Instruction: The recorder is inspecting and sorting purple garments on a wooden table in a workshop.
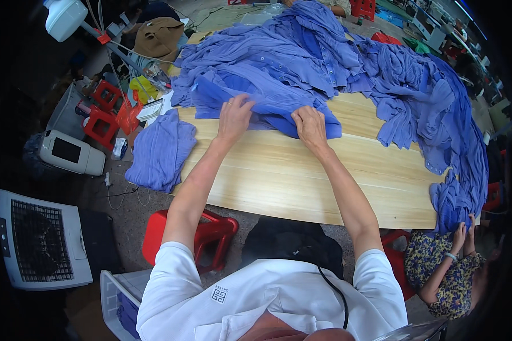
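Note:
A large heap of blue-violet buttoned garments (290,62) covers the far half of a light wooden table (301,176). My left hand (234,116) presses on the near edge of the front garment (267,108), fingers curled into the cloth. My right hand (310,126) pinches the same garment's hem a little to the right. Both forearms reach over the bare wood from the lower edge.
A folded blue garment (160,150) hangs off the table's left edge. More blue cloth (449,142) trails down the right side to another person's hands (463,233). Red stools (205,233), a white fan heater (40,238) and a white box (71,152) stand on the floor at left.

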Demonstrator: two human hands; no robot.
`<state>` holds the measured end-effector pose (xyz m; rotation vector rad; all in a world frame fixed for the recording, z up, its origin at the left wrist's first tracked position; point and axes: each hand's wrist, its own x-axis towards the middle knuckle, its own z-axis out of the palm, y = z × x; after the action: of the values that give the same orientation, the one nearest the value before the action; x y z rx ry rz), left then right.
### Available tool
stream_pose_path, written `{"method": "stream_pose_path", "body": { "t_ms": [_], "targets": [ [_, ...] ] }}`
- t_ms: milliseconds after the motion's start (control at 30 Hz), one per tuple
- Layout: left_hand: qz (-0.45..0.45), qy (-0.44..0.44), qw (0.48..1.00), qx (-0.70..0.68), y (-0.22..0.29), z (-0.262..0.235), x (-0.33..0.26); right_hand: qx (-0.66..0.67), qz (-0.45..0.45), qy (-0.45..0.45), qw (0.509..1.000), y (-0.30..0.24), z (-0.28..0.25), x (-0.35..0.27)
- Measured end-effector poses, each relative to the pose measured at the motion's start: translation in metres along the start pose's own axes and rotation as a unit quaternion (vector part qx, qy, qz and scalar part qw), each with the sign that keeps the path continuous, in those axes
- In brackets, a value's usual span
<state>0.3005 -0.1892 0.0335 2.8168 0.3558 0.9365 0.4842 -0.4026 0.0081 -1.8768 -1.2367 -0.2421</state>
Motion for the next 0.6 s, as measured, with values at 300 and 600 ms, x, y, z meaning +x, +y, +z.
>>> {"method": "stream_pose_path", "body": {
  "t_ms": [300,600],
  "targets": [
    [0.185,0.044,0.975,-0.11,0.088,-0.072,-0.054,0.072,-0.089,-0.014,0.993,-0.065,-0.121,-0.022],
    [0.138,-0.26,0.955,-0.029,0.132,-0.064,-0.152,-0.202,-0.086,-0.226,0.949,0.028,-0.207,-0.169]
  ]
}}
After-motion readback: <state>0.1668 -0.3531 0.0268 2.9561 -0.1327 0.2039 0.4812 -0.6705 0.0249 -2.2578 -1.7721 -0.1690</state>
